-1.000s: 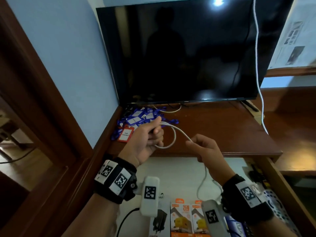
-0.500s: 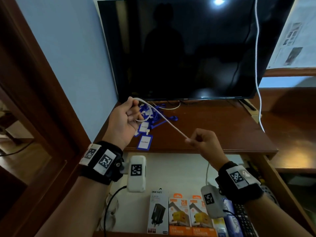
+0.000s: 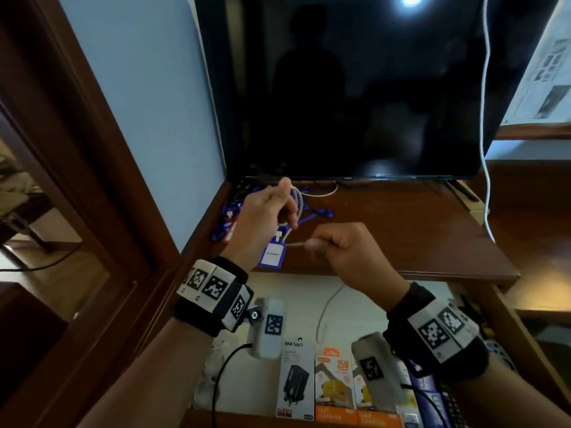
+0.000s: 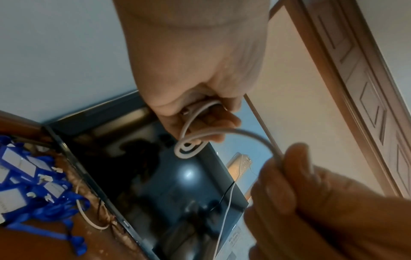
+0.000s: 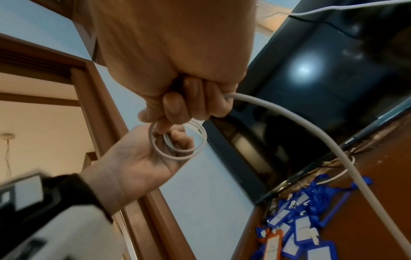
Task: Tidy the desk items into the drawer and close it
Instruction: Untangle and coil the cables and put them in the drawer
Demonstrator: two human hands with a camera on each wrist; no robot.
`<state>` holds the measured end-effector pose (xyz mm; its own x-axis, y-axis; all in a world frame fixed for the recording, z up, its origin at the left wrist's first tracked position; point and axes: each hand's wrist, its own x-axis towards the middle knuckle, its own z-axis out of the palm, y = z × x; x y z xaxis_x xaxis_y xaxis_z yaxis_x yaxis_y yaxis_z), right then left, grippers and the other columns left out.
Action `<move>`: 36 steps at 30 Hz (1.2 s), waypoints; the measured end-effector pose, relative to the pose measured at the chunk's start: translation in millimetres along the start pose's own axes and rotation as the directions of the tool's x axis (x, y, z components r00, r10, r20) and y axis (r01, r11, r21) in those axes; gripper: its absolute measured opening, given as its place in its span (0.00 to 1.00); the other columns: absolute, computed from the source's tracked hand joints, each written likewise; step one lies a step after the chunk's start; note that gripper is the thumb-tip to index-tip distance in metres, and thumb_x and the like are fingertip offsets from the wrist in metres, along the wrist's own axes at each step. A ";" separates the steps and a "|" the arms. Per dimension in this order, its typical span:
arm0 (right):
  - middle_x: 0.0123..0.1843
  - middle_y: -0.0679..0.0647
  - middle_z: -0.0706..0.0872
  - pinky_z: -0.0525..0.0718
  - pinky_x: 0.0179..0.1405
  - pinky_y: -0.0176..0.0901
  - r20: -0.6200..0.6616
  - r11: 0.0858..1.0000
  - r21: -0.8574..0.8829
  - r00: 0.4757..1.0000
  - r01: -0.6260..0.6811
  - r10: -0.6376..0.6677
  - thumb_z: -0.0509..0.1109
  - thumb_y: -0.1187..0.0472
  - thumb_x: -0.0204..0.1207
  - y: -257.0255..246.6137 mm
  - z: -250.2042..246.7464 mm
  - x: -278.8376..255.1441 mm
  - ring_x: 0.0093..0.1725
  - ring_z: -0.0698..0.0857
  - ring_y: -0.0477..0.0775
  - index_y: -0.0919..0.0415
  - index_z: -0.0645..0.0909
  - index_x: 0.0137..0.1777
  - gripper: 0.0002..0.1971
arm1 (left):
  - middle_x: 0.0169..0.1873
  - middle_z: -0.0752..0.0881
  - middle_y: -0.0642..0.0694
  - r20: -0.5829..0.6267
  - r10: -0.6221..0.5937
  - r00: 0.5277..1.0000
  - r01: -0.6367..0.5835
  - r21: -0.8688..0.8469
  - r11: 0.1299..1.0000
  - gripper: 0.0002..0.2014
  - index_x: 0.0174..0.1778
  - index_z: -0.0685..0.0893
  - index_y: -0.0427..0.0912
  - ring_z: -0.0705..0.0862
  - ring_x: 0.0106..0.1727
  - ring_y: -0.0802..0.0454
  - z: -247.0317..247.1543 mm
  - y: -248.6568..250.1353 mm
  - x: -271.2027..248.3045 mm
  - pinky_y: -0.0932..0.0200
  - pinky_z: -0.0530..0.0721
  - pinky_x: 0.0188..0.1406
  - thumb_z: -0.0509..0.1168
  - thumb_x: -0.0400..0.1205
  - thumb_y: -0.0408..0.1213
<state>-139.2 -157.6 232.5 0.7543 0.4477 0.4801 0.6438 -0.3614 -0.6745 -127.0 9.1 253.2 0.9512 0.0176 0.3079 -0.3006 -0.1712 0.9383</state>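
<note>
A white cable (image 3: 297,201) is partly wound into small loops (image 4: 188,149) that my left hand (image 3: 279,206) grips above the desk's left end. A short stretch runs from the loops to my right hand (image 3: 329,246), which is fisted round the cable (image 5: 311,131) just right of the left hand. The rest of the cable drops down into the open drawer (image 3: 309,299) below. In the right wrist view my left hand (image 5: 155,154) and the loops (image 5: 177,140) sit right behind my right hand's fingers (image 5: 177,105). Blue badge holders (image 3: 273,254) lie on the desk (image 3: 401,233) under my left hand.
A dark TV (image 3: 355,88) stands at the back of the desk, with another white cord (image 3: 485,118) hanging down its right side. Charger boxes (image 3: 335,387) stand along the drawer's near edge. A wooden door frame (image 3: 102,180) runs down the left.
My right hand has moved left, close to my left hand, and the straight stretch of cable between them has become short. The left hand still holds the loops.
</note>
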 end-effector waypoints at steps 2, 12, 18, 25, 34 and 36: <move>0.21 0.41 0.74 0.67 0.24 0.27 -0.043 0.998 0.047 0.998 -0.035 0.037 0.69 0.64 0.79 -4.3 -2.7 1.3 0.22 0.73 0.41 0.58 0.79 0.30 0.14 | 0.28 0.84 0.41 0.068 -0.038 0.997 0.037 0.015 0.999 0.24 0.36 0.82 0.32 0.82 0.28 0.56 0.3 -2.8 -6.3 0.69 0.81 0.33 0.52 0.88 0.46; 0.19 0.42 0.72 0.65 0.22 0.25 -0.275 0.997 0.078 0.961 0.004 0.018 0.68 0.66 0.80 -9.0 -15.4 3.9 0.20 0.70 0.42 0.63 0.80 0.30 0.15 | 0.18 0.79 0.42 0.242 -0.140 0.960 0.183 -0.167 0.969 0.24 0.31 0.82 0.38 0.80 0.22 0.47 18.0 2.6 -26.6 0.53 0.81 0.35 0.53 0.85 0.51; 0.18 0.40 0.76 0.63 0.20 0.24 -0.331 0.997 0.073 0.943 0.000 0.025 0.70 0.63 0.79 -8.1 -28.3 1.8 0.17 0.70 0.42 0.61 0.81 0.31 0.14 | 0.18 0.67 0.50 0.379 -0.148 0.913 0.267 -0.284 0.921 0.23 0.28 0.73 0.42 0.72 0.21 0.50 16.4 7.7 -32.2 0.58 0.77 0.32 0.50 0.87 0.49; 0.22 0.43 0.74 0.66 0.24 0.30 -0.326 0.990 0.133 0.941 -0.054 0.095 0.71 0.62 0.79 16.0 -39.7 -0.6 0.22 0.69 0.41 0.63 0.82 0.32 0.13 | 0.19 0.64 0.52 0.468 -0.150 0.871 0.325 -0.321 0.890 0.22 0.26 0.74 0.46 0.64 0.20 0.54 26.4 11.5 -15.0 0.55 0.77 0.38 0.53 0.84 0.51; 0.23 0.46 0.75 0.72 0.23 0.32 -0.210 0.864 0.495 0.951 -0.095 0.225 0.73 0.63 0.72 61.3 -53.1 -12.6 0.23 0.71 0.44 0.66 0.77 0.36 0.08 | 0.16 0.60 0.52 0.382 -0.135 0.914 0.343 -0.550 0.761 0.21 0.23 0.67 0.45 0.60 0.16 0.56 16.0 11.4 18.5 0.61 0.79 0.30 0.53 0.85 0.40; 0.23 0.46 0.74 0.71 0.23 0.31 -0.239 0.821 0.558 0.923 -0.123 0.301 0.73 0.67 0.71 77.4 -51.9 -17.1 0.23 0.70 0.43 0.66 0.76 0.35 0.08 | 0.16 0.61 0.53 0.313 -0.139 0.940 0.320 -0.660 0.679 0.20 0.22 0.67 0.46 0.60 0.16 0.57 3.7 14.6 25.9 0.61 0.77 0.29 0.54 0.83 0.40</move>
<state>-95.6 -235.7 201.2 0.9207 0.1091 0.3748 0.3643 0.1047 -0.9254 -106.5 3.4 274.2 0.9571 -0.2681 0.1098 0.0549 0.5400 0.8399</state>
